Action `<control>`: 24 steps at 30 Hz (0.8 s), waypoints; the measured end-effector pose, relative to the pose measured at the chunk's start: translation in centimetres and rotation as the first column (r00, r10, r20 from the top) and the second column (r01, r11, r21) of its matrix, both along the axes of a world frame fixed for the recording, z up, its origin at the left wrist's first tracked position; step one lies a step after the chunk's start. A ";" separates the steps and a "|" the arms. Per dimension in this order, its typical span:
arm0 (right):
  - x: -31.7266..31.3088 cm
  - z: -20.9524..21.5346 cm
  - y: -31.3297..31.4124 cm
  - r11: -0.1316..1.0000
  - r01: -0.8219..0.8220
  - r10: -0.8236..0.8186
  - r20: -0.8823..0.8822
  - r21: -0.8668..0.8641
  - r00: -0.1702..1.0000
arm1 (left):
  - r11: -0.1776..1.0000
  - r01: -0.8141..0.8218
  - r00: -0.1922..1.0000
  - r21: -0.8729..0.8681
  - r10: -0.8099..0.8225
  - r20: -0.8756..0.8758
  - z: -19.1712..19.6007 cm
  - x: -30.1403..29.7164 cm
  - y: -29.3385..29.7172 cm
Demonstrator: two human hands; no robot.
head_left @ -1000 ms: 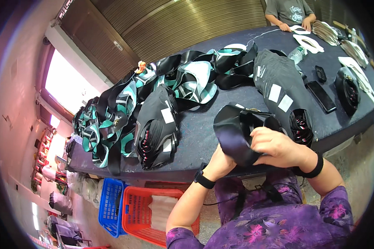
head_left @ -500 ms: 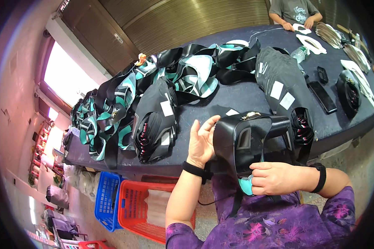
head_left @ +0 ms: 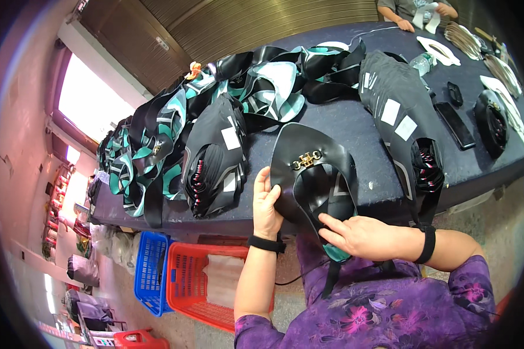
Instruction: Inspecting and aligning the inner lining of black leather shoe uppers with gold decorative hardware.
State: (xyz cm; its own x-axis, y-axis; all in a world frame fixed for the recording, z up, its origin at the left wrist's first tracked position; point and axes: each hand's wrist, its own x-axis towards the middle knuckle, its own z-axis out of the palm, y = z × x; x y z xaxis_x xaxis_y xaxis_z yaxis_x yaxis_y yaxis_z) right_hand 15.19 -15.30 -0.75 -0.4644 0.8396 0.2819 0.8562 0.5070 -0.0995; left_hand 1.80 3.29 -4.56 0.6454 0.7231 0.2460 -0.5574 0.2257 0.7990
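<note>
A black leather shoe upper (head_left: 291, 157) with a gold-coloured metal ornament and a teal lining is held upright above the table's near edge. My left hand (head_left: 266, 203) grips its left side, thumb on the near face. At the opening, my right hand (head_left: 355, 235) lies across the right rim, its fingers stretched apart and touching the inside. Teal lining (head_left: 336, 252) shows below those fingers. Beyond the upper, stacks of nested black uppers lie on the table, one at left (head_left: 215, 157) and one at right (head_left: 393, 104), both with white labels.
A heap of loose black-and-teal uppers (head_left: 273, 93) covers the table's far left. A phone (head_left: 454, 125), a bottle (head_left: 422, 63) and white cut pieces (head_left: 438, 51) lie at right. Another person's hands (head_left: 406, 25) work at the far end. Blue (head_left: 151, 273) and red (head_left: 183, 279) baskets stand below.
The upper has turned and tipped up, bringing its ornament into full view. My left hand has closed on its side. My right hand's curled fingers have released the teal edge and stretched into the opening.
</note>
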 end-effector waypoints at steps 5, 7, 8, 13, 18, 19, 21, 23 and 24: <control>-0.9 -0.3 1.4 0.993 0.077 -0.066 0.122 -0.085 0.990 | 1.000 -0.004 1.000 -0.007 0.004 -0.010 -1.2 0.9 0.9; -1.2 -0.7 1.6 0.995 0.052 -0.040 0.136 -0.083 0.990 | 1.000 -0.015 1.000 0.002 0.015 -0.018 -1.4 1.2 1.2; -1.1 -0.6 1.6 0.995 0.052 -0.039 0.138 -0.086 0.990 | 1.000 -0.015 1.000 -0.005 0.015 -0.016 -1.6 1.3 1.4; 0.6 1.1 0.9 0.953 0.124 -0.150 -0.075 -0.278 0.986 | 0.999 0.016 1.000 -0.042 -0.015 0.003 -2.3 1.7 2.2; 1.6 0.9 0.3 0.986 0.059 -0.112 -0.349 -0.158 0.930 | 0.950 -0.223 0.932 0.220 0.274 -0.238 -4.0 1.7 2.6; 1.9 0.5 0.6 0.989 -0.007 -0.046 -0.352 -0.148 0.935 | 0.952 -0.213 0.934 0.219 0.264 -0.239 -3.8 1.8 2.3; 2.2 0.3 0.6 0.988 -0.069 0.016 -0.358 -0.137 0.934 | 0.585 -0.243 0.595 0.774 0.720 -0.358 -3.2 1.5 1.8; 2.3 0.3 1.0 0.982 -0.079 0.017 -0.332 -0.174 0.943 | 0.203 -0.257 0.446 0.945 0.892 -0.071 -1.2 1.6 0.2; 2.6 0.1 1.1 0.982 -0.065 0.002 -0.336 -0.175 0.942 | 0.170 -0.179 0.589 0.969 0.807 -0.033 0.5 1.7 -0.7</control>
State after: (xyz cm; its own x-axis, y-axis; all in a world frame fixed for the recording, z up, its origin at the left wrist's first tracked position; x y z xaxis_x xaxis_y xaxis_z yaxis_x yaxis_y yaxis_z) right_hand 17.81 -14.18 -0.69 -0.3990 0.8763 0.2701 0.7407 0.4816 -0.4684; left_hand 3.54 2.55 -4.10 0.4449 0.5047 0.7398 0.2610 -0.8633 0.4319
